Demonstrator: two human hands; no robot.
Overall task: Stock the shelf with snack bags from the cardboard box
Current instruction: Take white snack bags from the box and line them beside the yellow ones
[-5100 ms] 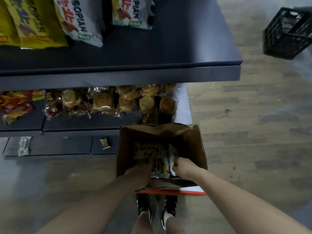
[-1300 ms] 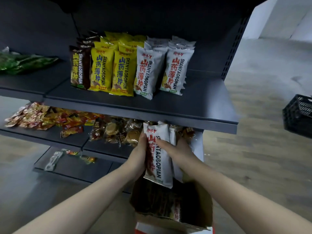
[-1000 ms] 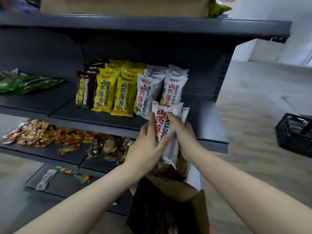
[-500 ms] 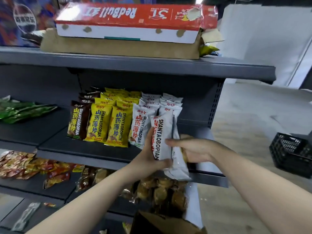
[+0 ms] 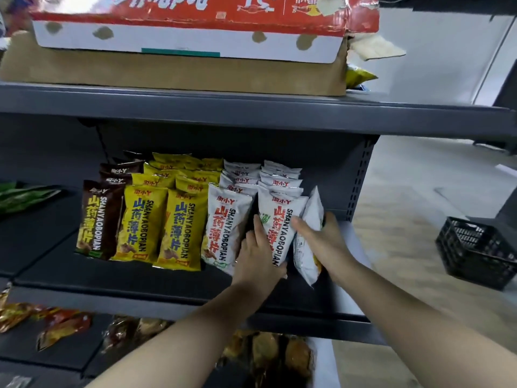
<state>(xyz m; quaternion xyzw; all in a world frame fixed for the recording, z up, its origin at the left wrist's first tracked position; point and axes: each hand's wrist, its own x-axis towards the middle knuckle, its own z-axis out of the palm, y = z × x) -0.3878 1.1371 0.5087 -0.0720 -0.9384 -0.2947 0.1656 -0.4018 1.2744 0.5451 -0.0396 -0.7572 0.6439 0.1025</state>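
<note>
The left grip holds a white snack bag near the right end of the shelf. The right grip holds a second bag beside it. Stand both upright against the white row, labels forward.

Light: dim; brighter floor far right.
Shadow: deep beneath top shelf.
Focus: soft, edges bowed.

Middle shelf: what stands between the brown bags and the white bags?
Two rows of yellow bags stand there, side by side, between the brown bags and the white bags; the head view shows this.
</note>
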